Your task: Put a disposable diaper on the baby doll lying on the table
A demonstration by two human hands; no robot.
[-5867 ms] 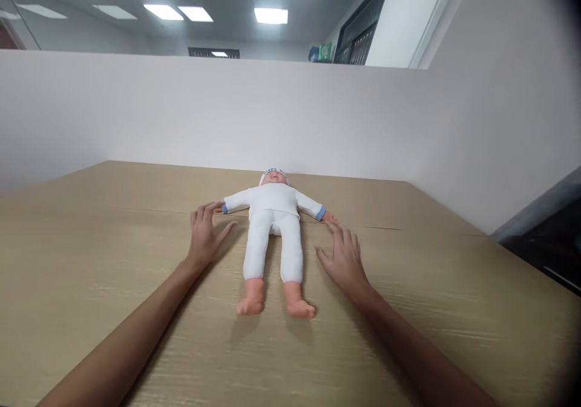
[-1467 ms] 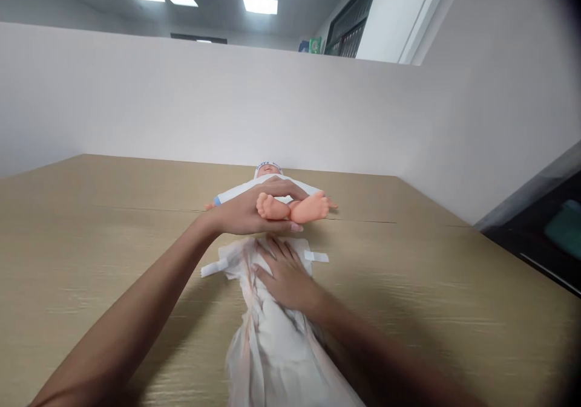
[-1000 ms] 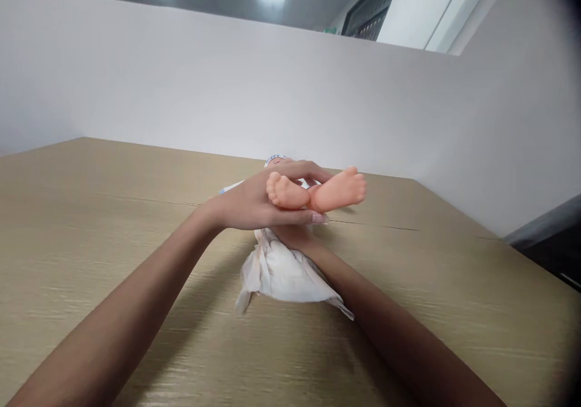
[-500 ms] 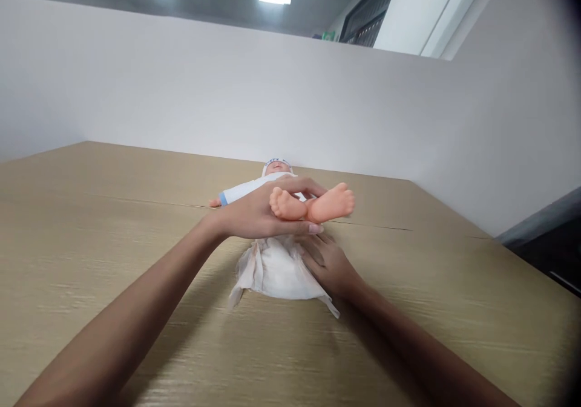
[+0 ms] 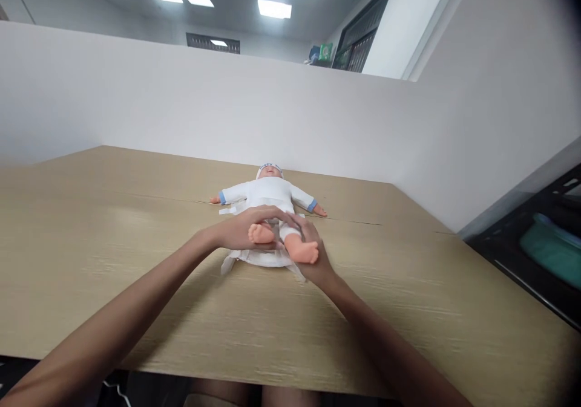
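A baby doll lies on its back, head away from me, in a white outfit with blue cuffs and a printed white cap. Beneath its hips is an unfolded white diaper, its tabs spread out at the sides. My left hand is wrapped round the doll's leg on the left, by the bare foot. Round the other leg, beside its foot, my right hand is closed, with its fingers partly hidden. The fingertips of both hands come close together above the legs.
The doll lies on a wooden table with a seam across it. A pale partition stands behind the table. At the right is a dark rack or container with something green inside. My legs show below the front edge.
My left hand has lowered the doll's legs, and they are now apart. My right hand has moved from the diaper's side up to one leg. The view has tilted back, showing both arms of the doll.
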